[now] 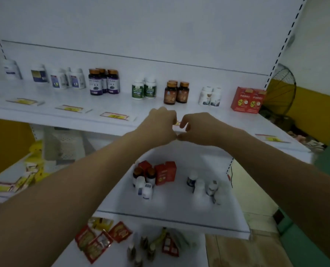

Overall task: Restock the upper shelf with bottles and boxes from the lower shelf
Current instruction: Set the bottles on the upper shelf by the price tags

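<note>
My left hand [160, 123] and my right hand [195, 130] are side by side at the front edge of the upper shelf [94, 112], thumbs almost touching. Both have curled fingers and I see nothing in them; a small price label [176, 123] shows between them. Just behind stand two brown bottles [176, 92], with green-labelled white bottles [144, 88], purple bottles [104, 81], small white bottles [210, 96] and a red box [247, 100] along the same row. On the lower shelf [179, 214] are red boxes [165, 173] and several bottles [144, 183], with more white bottles [202, 185].
More white bottles [58, 78] stand at the upper shelf's left end. Price labels [114, 115] lie along its front. Red sachets [100, 239] and small items lie on the lowest shelf. A fan [281, 89] stands to the right of the shelving.
</note>
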